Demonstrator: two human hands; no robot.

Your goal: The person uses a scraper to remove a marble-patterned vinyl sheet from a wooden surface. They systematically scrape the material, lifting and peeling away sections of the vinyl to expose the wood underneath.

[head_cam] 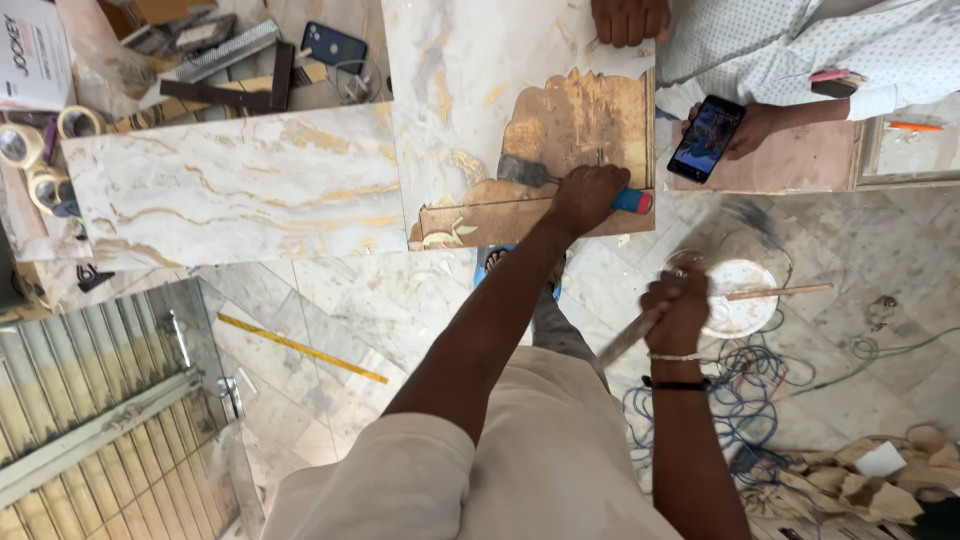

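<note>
Clenched grips on both tools: the left hand point(588, 196) grasps a blue-handled scraper point(560, 183), the right hand point(678, 308) a motion-blurred rod-like tool point(626, 340).

Left-hand scraper lies flat on the marble-patterned panel point(470, 90), its grey blade pointing left across a patch where the white, gold-veined surface is stripped away to bare brown board with ragged edges; pale peeled chips lie along the panel's near edge. Only the blue end of the handle shows past the fist. The right hand is held lower, over the marble floor point(880, 250), near a white round container point(738, 296) with a stick across it. Beyond the panel, another person's hand point(750, 128) holds a phone point(706, 138). A second marble-patterned panel point(230, 185) lies to the left.
</note>
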